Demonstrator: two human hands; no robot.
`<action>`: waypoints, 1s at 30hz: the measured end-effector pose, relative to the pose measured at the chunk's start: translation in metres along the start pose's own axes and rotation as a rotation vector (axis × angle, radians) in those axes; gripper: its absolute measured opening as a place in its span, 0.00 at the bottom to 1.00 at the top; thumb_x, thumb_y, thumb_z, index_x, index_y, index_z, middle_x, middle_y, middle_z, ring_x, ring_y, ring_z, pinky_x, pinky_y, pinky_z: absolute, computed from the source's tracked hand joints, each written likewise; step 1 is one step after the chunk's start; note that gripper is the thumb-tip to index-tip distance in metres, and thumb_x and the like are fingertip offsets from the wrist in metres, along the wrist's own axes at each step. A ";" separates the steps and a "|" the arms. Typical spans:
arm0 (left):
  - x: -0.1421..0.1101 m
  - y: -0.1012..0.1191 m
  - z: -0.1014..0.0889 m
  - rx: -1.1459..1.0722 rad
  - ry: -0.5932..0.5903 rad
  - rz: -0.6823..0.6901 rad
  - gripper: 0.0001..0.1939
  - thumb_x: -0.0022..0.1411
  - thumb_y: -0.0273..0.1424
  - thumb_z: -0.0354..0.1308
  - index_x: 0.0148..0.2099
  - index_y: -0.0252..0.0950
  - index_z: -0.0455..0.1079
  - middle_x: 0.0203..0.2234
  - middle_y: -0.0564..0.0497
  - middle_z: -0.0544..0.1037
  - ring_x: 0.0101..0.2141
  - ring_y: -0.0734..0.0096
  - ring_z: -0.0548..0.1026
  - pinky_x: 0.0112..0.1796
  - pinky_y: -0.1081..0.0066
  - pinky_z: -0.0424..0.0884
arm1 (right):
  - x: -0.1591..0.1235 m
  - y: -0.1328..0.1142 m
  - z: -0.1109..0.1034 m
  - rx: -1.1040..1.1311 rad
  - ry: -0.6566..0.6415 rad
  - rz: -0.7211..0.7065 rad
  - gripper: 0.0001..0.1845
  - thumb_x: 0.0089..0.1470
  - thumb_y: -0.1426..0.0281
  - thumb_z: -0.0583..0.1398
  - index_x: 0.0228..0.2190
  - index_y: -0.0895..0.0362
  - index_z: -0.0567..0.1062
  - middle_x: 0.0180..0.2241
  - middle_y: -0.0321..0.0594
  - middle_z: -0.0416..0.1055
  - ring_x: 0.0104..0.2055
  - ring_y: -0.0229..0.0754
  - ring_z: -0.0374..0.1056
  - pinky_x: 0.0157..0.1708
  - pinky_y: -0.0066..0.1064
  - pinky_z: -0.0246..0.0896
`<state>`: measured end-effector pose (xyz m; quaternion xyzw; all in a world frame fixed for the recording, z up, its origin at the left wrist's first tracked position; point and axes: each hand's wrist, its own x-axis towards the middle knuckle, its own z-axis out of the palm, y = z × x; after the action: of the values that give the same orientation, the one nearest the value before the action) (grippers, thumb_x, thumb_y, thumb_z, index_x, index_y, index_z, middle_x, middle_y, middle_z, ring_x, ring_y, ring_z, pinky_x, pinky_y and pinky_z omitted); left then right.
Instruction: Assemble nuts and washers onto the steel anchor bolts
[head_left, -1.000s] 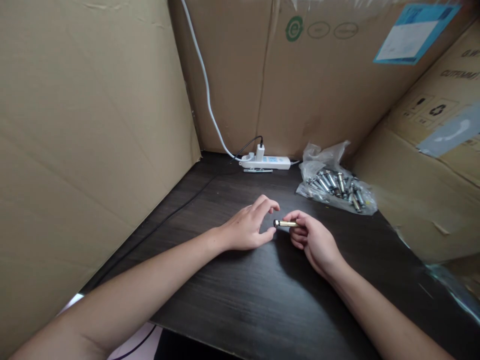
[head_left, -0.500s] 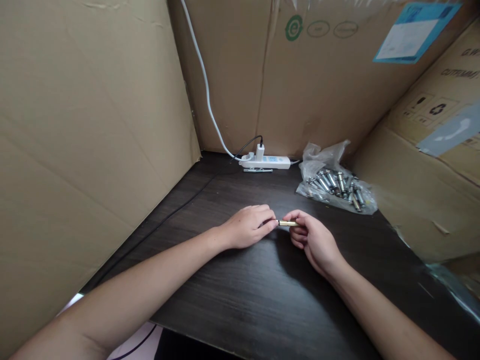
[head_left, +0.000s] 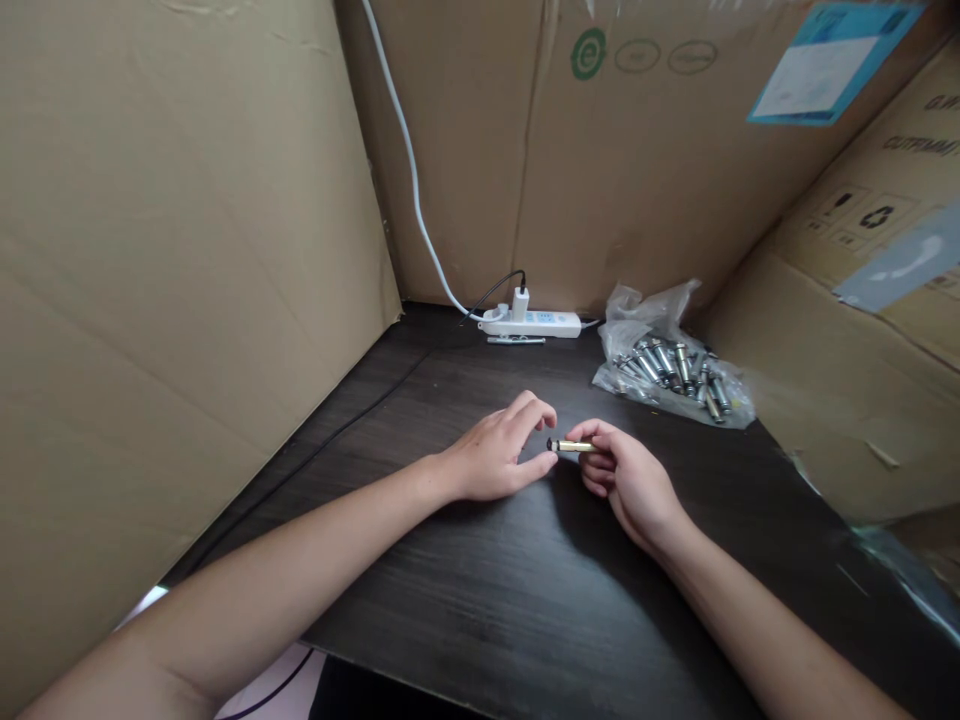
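Note:
A brass-coloured expansion bolt [head_left: 574, 446] with a dark end lies level between the fingers of my right hand [head_left: 637, 487], which is closed around its right part. That right part is hidden by the fingers. My left hand [head_left: 491, 450] is open at the bolt's dark left end, thumb and forefinger spread apart on either side of it. The thumb tip is very close to that end; whether it touches, I cannot tell. Both hands are over the dark wooden table [head_left: 480, 570].
A clear plastic bag [head_left: 731, 408] of several metal bolts lies at the back right. Behind stands a white power strip [head_left: 555, 324] with a slim silver object [head_left: 516, 341] before it. A black cable [head_left: 352, 422] crosses the left side. Cardboard boxes [head_left: 465, 150] wall three sides.
The fingers of my left hand have opened off the bolt's left end and lifted away, uncovering its dark tip. My right hand and the bolt have stayed in place.

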<state>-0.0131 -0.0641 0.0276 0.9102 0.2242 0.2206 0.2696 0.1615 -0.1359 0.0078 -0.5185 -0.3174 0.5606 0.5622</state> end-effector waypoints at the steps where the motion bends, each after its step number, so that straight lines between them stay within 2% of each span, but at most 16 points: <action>1: 0.000 -0.001 0.000 0.010 -0.007 -0.001 0.10 0.63 0.35 0.49 0.45 0.38 0.59 0.40 0.51 0.65 0.34 0.73 0.67 0.37 0.70 0.66 | 0.000 0.000 0.000 0.001 -0.002 -0.001 0.07 0.46 0.68 0.55 0.27 0.59 0.70 0.17 0.26 0.42 0.17 0.29 0.38 0.15 0.21 0.38; 2: 0.001 -0.002 0.000 0.021 -0.016 -0.001 0.08 0.65 0.35 0.46 0.44 0.38 0.61 0.39 0.51 0.66 0.35 0.73 0.67 0.39 0.70 0.65 | 0.000 0.000 0.000 0.001 -0.004 -0.002 0.07 0.46 0.68 0.55 0.27 0.59 0.70 0.17 0.26 0.42 0.17 0.29 0.38 0.15 0.21 0.38; 4: 0.003 -0.004 0.002 0.042 -0.040 0.004 0.12 0.68 0.34 0.40 0.40 0.37 0.63 0.36 0.51 0.67 0.35 0.73 0.68 0.39 0.70 0.65 | 0.000 0.000 -0.001 0.002 -0.008 0.000 0.07 0.46 0.68 0.55 0.27 0.59 0.71 0.17 0.26 0.42 0.17 0.29 0.38 0.15 0.21 0.38; 7: 0.005 -0.008 0.004 0.071 -0.079 0.026 0.16 0.69 0.35 0.39 0.36 0.35 0.66 0.32 0.52 0.68 0.34 0.73 0.68 0.39 0.71 0.64 | 0.001 0.001 -0.002 0.006 -0.009 -0.004 0.07 0.46 0.68 0.55 0.27 0.59 0.71 0.17 0.26 0.42 0.17 0.29 0.38 0.15 0.21 0.38; 10: 0.004 -0.007 0.005 0.092 -0.090 0.035 0.13 0.68 0.34 0.42 0.38 0.36 0.65 0.33 0.51 0.68 0.34 0.72 0.68 0.38 0.71 0.64 | 0.001 0.002 -0.003 0.009 -0.013 -0.009 0.07 0.46 0.68 0.55 0.27 0.59 0.71 0.17 0.26 0.42 0.17 0.29 0.38 0.14 0.21 0.38; 13: 0.002 -0.004 0.004 0.068 -0.050 0.030 0.07 0.63 0.31 0.48 0.44 0.37 0.61 0.39 0.50 0.67 0.34 0.73 0.68 0.37 0.71 0.65 | 0.001 0.001 -0.002 0.005 -0.010 -0.004 0.08 0.47 0.68 0.55 0.28 0.59 0.71 0.17 0.26 0.42 0.17 0.29 0.37 0.14 0.21 0.38; 16: -0.001 -0.001 0.004 0.045 0.014 0.044 0.16 0.57 0.28 0.52 0.49 0.38 0.56 0.44 0.48 0.63 0.34 0.73 0.67 0.38 0.69 0.67 | 0.001 0.001 -0.001 0.000 -0.008 -0.003 0.07 0.46 0.68 0.55 0.28 0.59 0.70 0.17 0.26 0.42 0.17 0.29 0.37 0.14 0.21 0.38; 19: -0.002 0.000 0.003 0.041 0.015 0.029 0.17 0.57 0.30 0.53 0.49 0.38 0.55 0.45 0.47 0.62 0.36 0.71 0.67 0.40 0.68 0.67 | 0.001 0.001 -0.002 0.003 -0.013 -0.002 0.07 0.47 0.68 0.55 0.28 0.59 0.70 0.17 0.26 0.41 0.17 0.29 0.37 0.15 0.21 0.38; 22: 0.001 -0.002 0.002 0.057 -0.014 0.003 0.09 0.64 0.34 0.47 0.46 0.38 0.59 0.42 0.49 0.64 0.38 0.70 0.67 0.41 0.67 0.66 | 0.001 0.001 -0.002 -0.004 -0.015 -0.001 0.07 0.47 0.68 0.55 0.28 0.59 0.70 0.17 0.26 0.41 0.17 0.29 0.37 0.15 0.21 0.38; 25: 0.002 -0.004 0.002 0.084 -0.070 0.027 0.12 0.68 0.34 0.40 0.40 0.37 0.63 0.37 0.51 0.66 0.38 0.70 0.67 0.42 0.67 0.64 | 0.000 0.000 -0.001 -0.009 -0.016 -0.003 0.07 0.47 0.68 0.55 0.28 0.59 0.70 0.17 0.26 0.42 0.17 0.29 0.38 0.15 0.21 0.38; 28: 0.001 -0.004 0.004 0.061 -0.049 0.052 0.07 0.64 0.33 0.47 0.43 0.38 0.61 0.39 0.50 0.65 0.37 0.71 0.67 0.43 0.66 0.64 | -0.001 -0.001 0.001 -0.006 -0.012 -0.002 0.07 0.46 0.68 0.55 0.27 0.59 0.70 0.17 0.26 0.42 0.17 0.29 0.38 0.15 0.21 0.38; 30: -0.001 -0.003 0.005 0.027 0.012 0.069 0.14 0.57 0.30 0.54 0.46 0.38 0.57 0.43 0.48 0.63 0.37 0.71 0.66 0.43 0.66 0.65 | -0.002 -0.002 0.001 -0.008 -0.007 0.002 0.07 0.45 0.68 0.55 0.27 0.59 0.70 0.17 0.25 0.42 0.17 0.29 0.37 0.15 0.21 0.38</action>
<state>-0.0121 -0.0642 0.0219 0.9195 0.1975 0.2323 0.2482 0.1605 -0.1370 0.0101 -0.5191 -0.3210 0.5616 0.5586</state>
